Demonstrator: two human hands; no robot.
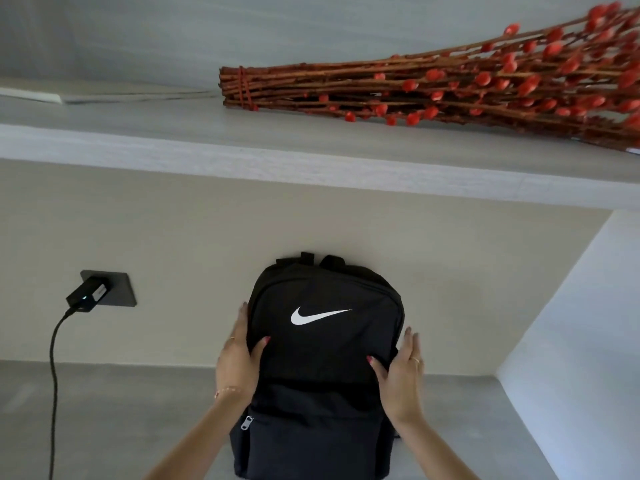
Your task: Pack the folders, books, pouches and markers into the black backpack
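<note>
The black backpack (322, 344) with a white swoosh logo stands upright on the grey desk (121, 410), its back against the beige wall. Its zips look closed. My left hand (239, 358) presses flat against the backpack's left side, thumb on the front panel. My right hand (401, 372) lies flat against its right side, thumb on the front as well. Fingers of both hands are straight. No folders, books, pouches or markers show in view.
A black charger (86, 294) sits in a dark wall socket left of the bag, its cable (52, 375) hanging down to the desk. Above runs a grey shelf (311, 164) bearing a bundle of red-budded branches (433, 88). A white wall (571, 341) closes the right side.
</note>
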